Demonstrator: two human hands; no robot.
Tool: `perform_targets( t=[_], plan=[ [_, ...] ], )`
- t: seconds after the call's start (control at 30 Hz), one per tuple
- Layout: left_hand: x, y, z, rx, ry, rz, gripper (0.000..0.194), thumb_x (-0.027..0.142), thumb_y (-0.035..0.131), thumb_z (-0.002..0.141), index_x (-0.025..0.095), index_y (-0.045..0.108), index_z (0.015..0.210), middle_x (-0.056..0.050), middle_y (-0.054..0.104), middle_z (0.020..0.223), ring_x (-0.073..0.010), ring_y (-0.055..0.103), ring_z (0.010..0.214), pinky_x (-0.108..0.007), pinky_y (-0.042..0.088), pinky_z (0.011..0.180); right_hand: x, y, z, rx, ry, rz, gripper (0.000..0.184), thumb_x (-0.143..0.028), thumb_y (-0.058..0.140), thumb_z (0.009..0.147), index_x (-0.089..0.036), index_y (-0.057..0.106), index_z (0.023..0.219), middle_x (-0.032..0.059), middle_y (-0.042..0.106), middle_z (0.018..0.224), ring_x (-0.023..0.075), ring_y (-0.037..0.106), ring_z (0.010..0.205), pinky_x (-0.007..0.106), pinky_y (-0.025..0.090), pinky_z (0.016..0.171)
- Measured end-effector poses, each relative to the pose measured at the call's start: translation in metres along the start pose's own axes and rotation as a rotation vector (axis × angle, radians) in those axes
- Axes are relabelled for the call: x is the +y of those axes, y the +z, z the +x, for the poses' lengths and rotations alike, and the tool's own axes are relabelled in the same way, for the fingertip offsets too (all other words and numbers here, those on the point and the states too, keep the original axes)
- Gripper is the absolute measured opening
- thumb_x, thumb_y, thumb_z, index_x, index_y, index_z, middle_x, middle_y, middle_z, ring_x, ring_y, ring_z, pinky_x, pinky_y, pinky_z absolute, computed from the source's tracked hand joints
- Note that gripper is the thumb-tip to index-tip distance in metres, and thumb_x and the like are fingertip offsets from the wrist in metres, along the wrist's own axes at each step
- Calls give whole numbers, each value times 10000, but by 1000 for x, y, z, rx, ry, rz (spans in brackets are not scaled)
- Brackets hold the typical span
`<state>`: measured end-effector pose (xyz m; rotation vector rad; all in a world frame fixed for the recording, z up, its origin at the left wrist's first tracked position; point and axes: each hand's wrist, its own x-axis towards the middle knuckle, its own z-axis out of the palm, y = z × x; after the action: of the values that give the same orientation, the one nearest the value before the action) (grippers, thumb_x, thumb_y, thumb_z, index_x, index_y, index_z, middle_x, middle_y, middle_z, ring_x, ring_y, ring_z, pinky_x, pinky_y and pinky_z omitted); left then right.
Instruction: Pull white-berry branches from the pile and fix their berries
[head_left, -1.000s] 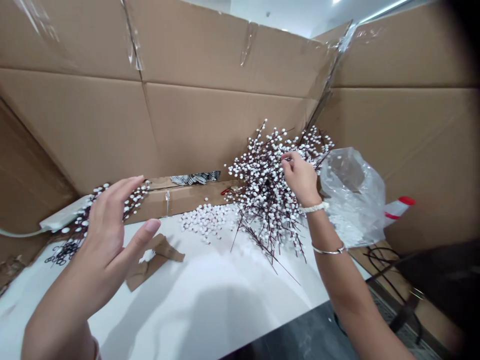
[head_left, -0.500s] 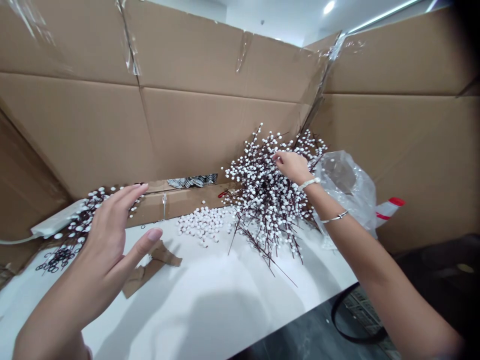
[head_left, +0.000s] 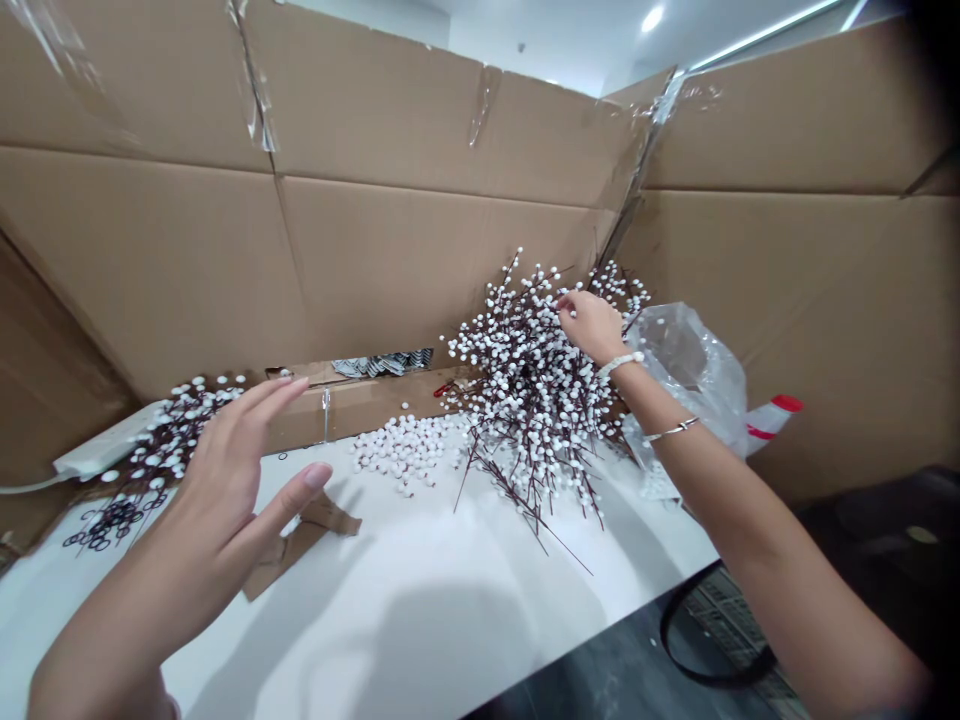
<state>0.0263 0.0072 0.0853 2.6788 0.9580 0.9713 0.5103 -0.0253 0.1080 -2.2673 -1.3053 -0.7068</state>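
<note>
Now right fingers (head_left: 568,302) higher among white-beaded branches (head_left: 525,390)

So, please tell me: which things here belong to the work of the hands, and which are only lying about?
In the work:
right hand, pinching the white-berried branches
left hand, open, nearest a smaller berry sprig
loose white berries

Lying about:
clear plastic bag
cardboard scrap
black rings
cardboard walls
</note>
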Motion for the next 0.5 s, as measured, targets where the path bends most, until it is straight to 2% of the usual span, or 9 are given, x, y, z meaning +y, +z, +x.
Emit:
perform_targets(
  t=[0.17,0.33,0.43,0.5],
  plan=[
    [-2,2,0,-11,11,6,586,543,412,927,417,244,1475,-6,353,1521,-315,338,1399,-600,276,1150,-8,11,3,-180,-64,154,395,-198,428,872,-173,668,1185,99,723,1094,242,651,969,329,463,868],
    [-3,3,0,-24,11,15,592,540,422,921,418,257,1476,-14,367,1515,-327,346,1396,-607,305,1134,-20,32,5,-335,-62,173,467,-163,423,858,-190,619,1281,54,753,909,178,652,699,280,501,733],
    [-2,3,-1,-20,3,8,587,544,423,919,425,266,1472,-15,372,1512,-329,347,1395,-600,336,1118,-24,42,6,-349,-73,148,486,-115,444,823,-198,633,1262,65,727,1108,181,660,855,273,494,810],
    [-2,2,-1,-25,-3,6,582,547,419,920,431,266,1469,-12,372,1512,-327,349,1394,-603,338,1115,-26,45,7,-326,-59,111,462,-119,454,821,-203,648,1232,77,707,1163,206,648,953,295,487,845]
  ],
)
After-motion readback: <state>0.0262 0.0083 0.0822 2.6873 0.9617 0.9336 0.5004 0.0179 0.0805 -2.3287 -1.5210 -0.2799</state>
